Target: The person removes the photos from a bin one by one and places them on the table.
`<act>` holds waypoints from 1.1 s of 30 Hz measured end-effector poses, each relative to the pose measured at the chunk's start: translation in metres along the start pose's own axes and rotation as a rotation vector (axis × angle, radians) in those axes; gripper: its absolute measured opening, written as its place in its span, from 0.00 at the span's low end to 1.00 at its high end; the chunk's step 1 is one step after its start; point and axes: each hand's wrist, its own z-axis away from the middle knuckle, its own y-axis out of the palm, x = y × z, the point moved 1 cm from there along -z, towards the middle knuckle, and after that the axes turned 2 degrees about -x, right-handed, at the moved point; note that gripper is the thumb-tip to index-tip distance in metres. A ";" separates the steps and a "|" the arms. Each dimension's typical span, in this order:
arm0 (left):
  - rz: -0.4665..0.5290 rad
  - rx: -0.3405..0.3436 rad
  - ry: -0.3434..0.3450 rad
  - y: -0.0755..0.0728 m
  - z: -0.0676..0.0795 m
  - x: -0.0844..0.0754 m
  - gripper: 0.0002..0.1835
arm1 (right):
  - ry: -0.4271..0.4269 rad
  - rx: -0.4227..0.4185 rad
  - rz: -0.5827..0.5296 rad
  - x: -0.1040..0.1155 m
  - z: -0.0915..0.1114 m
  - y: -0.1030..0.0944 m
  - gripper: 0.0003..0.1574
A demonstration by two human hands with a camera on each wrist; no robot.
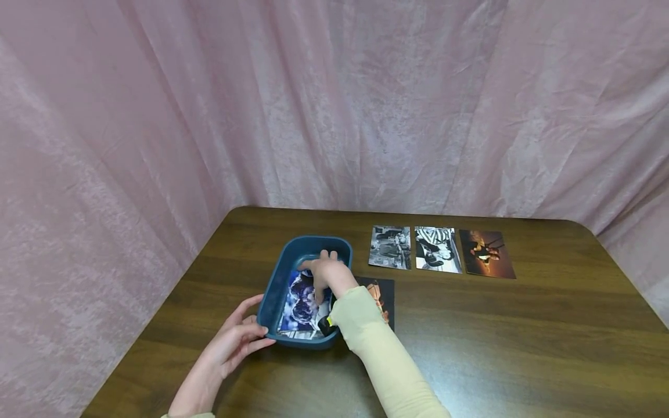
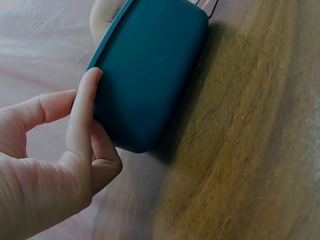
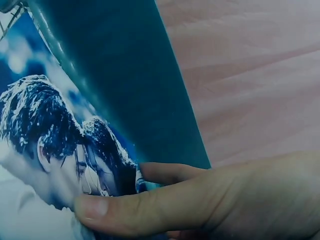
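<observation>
A dark blue plastic tray (image 1: 272, 296) stands on the table, with a bluish photo print (image 1: 303, 302) of two people with wet or frosted hair lying on top of other prints inside. My left hand (image 1: 237, 337) holds the tray's near left corner, thumb and fingers against its rim and outer wall (image 2: 145, 80). Inside the tray, my right hand (image 1: 329, 273) reaches down with fingers spread. In the right wrist view its thumb (image 3: 125, 212) lies over the print (image 3: 45, 150), and a fingertip shows at the print's edge by the tray wall. The other fingertips are hidden.
On the wooden table (image 1: 549, 325), a grey street print (image 1: 390, 247), a black-and-white print (image 1: 438, 249) and an orange-brown print (image 1: 487, 253) lie in a row. A dark print (image 1: 385, 296) lies right of the tray, partly under my right sleeve. Pink curtains (image 1: 366, 116) hang behind.
</observation>
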 end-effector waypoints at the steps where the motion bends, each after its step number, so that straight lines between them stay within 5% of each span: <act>1: 0.003 0.003 0.001 0.000 0.000 0.001 0.40 | -0.004 -0.009 -0.008 -0.001 -0.001 0.000 0.58; 8: 0.010 0.001 -0.009 -0.001 0.001 0.000 0.39 | 0.041 -0.004 -0.158 -0.001 -0.003 0.002 0.53; 16: 0.002 -0.001 -0.007 0.000 0.002 -0.001 0.41 | 0.012 -0.001 -0.102 0.001 -0.005 -0.004 0.47; 25: -0.014 -0.013 -0.020 0.000 0.000 -0.003 0.41 | -0.066 -0.048 -0.448 -0.013 0.006 -0.036 0.35; 33: -0.017 -0.014 -0.037 0.001 0.001 -0.003 0.42 | -0.198 -0.233 -0.806 -0.050 0.033 -0.061 0.29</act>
